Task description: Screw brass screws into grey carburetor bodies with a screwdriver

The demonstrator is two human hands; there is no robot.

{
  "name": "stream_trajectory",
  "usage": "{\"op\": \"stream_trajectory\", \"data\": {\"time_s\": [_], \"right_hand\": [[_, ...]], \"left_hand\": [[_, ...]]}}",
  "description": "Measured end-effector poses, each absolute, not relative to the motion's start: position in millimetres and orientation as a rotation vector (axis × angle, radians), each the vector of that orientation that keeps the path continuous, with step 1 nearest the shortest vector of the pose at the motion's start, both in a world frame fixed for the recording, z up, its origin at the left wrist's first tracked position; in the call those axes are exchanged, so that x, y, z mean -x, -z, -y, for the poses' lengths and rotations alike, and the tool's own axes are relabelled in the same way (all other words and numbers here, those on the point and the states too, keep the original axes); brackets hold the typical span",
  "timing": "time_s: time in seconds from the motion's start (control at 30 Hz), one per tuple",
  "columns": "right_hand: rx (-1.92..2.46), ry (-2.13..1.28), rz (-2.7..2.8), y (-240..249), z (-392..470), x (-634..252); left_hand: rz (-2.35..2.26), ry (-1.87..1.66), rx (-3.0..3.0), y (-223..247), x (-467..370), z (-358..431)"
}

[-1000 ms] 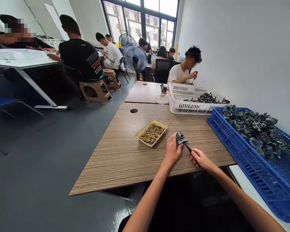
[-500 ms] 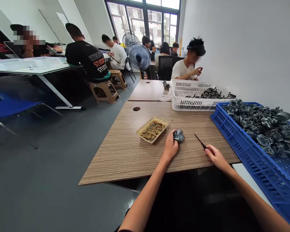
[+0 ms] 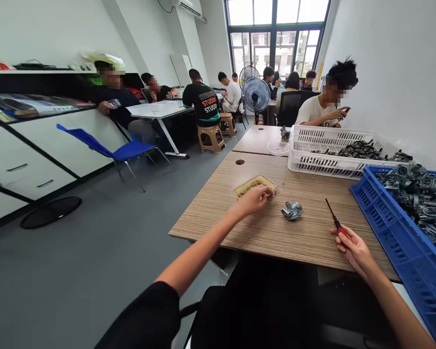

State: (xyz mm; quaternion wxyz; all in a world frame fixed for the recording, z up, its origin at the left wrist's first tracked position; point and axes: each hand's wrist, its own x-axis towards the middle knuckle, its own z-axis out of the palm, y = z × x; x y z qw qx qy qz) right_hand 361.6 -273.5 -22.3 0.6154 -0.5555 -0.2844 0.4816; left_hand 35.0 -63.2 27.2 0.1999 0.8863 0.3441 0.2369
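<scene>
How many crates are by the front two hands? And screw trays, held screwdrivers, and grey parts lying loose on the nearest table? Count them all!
White crate and blue crate: 2
Screw tray: 1
Screwdriver: 1
Loose grey part: 1
Total: 5

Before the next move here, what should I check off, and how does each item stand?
1. Screwdriver held: ok, the right hand grips its red handle.
2. Screwdriver tip clear of the metal part: ok, the two are apart.
3. Metal part steadied: not ok, it lies on the table with neither hand on it.
4. Left hand at the tray: ok, it is over the tray's near right side.
5. Brass-coloured piece between the left fingertips: cannot tell, too small to make out.
6. Tabletop beside the tray free of loose bits: not ok, a small piece sits there.
</scene>
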Motion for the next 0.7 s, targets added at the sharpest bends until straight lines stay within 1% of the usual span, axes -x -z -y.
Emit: {"op": "stream_trajectory", "data": {"time_s": [0.1,0.17,0.23,0.43,0.7], "right_hand": [[1.255,-1.179,0.620,22.7,273.2,-365.9],[1.244,-1.204,0.628,23.6,273.1,-368.5],[1.237,-1.217,0.642,25.0,273.0,-370.4],[1.207,-1.249,0.640,27.0,272.3,-371.4],[1.213,-1.262,0.651,28.1,272.3,-374.6]], "left_hand": [[-1.246,-0.418,-2.513,-48.0,-15.4,25.9],[-1.363,-0.238,-2.532,-51.8,-7.6,9.7],[-1.399,-0.147,-2.555,-49.1,-4.1,3.0],[-1.381,-0.072,-2.587,-33.3,-8.2,6.4],[-1.371,-0.053,-2.603,-34.3,-4.6,0.7]]}}
